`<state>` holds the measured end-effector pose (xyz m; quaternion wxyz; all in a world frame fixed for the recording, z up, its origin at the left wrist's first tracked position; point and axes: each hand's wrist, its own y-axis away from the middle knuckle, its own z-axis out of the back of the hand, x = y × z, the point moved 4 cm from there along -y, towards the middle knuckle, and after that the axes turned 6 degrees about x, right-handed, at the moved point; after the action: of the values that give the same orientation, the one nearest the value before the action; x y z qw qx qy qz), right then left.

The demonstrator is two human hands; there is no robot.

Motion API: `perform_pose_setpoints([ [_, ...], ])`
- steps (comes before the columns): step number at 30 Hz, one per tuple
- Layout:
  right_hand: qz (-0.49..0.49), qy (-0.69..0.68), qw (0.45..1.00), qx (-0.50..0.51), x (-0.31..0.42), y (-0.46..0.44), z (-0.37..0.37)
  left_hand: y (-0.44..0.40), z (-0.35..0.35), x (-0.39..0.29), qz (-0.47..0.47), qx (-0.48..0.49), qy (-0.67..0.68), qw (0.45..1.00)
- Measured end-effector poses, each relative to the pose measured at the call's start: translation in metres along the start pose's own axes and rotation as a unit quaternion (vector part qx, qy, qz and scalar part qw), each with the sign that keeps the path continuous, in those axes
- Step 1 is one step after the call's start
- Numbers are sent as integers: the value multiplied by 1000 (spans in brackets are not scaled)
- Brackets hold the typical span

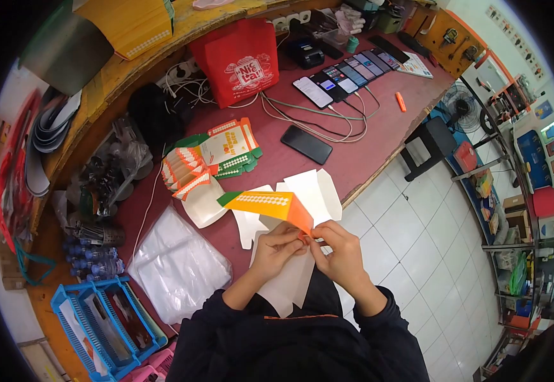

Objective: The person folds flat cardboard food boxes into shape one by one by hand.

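Close to my body, my left hand (277,249) and my right hand (338,253) pinch one edge of a partly folded cardboard food box (270,204). Its outside is yellow and orange with a white pattern and a green end; a pale inner flap hangs below my hands. Both thumbs meet near the orange corner, and the exact fold between the fingertips is hidden. Just beyond lie white unfolded box blanks (318,191) on the red tabletop. Farther left sit several folded printed boxes (194,156), orange, green and white.
Clear plastic bags (178,267) lie at the left, above a blue basket (92,325). A black phone (306,144) rests mid-table, with several phones (347,76) and cables behind it. A red bag (235,63) stands at the back. A black stool (428,146) is beside the table.
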<state>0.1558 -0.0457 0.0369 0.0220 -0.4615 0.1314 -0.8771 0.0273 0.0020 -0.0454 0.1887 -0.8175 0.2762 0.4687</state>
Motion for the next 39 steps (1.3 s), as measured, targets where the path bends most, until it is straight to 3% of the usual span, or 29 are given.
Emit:
perform_pose_setpoints([
  [7,27,99,994,22,-2,7,-6,7,4,13,36,-13,-40,998],
  [14,50,22,998,-16,6,6,-3,2,2,7,-21,-69,40,997],
  [17,34,127,989,67,10,6,-12,-4,0,2,-54,-138,-8,989],
  [19,69,170,979,89,11,4,-17,-9,4,1,19,-236,10,972],
  [25,-56,127,990,-23,-26,12,-20,-19,2,-20,-35,-317,118,940],
  [27,-169,162,971,-49,-52,20,-7,-16,15,-11,-49,-324,140,934],
  [29,-181,117,975,-55,-58,18,4,-14,14,-2,-31,-112,-50,992],
  [30,-189,72,977,-61,-59,14,8,-14,8,6,15,-5,-158,987],
  [31,-188,72,978,-61,-57,11,10,-7,-5,14,-1,27,-228,973],
  [33,-301,-115,947,10,-62,11,2,-11,-28,0,-112,50,-455,882],
  [34,-300,-115,947,10,-62,11,0,-15,-25,3,-112,49,-456,882],
  [36,-119,-120,985,-47,-47,4,-1,-18,-24,-3,-274,-4,-546,792],
  [37,-119,-119,985,-47,-45,2,-1,-18,-23,0,-275,-4,-545,792],
  [39,-27,-3,987,-161,-28,1,11,-19,-12,-3,-199,-71,-409,888],
])
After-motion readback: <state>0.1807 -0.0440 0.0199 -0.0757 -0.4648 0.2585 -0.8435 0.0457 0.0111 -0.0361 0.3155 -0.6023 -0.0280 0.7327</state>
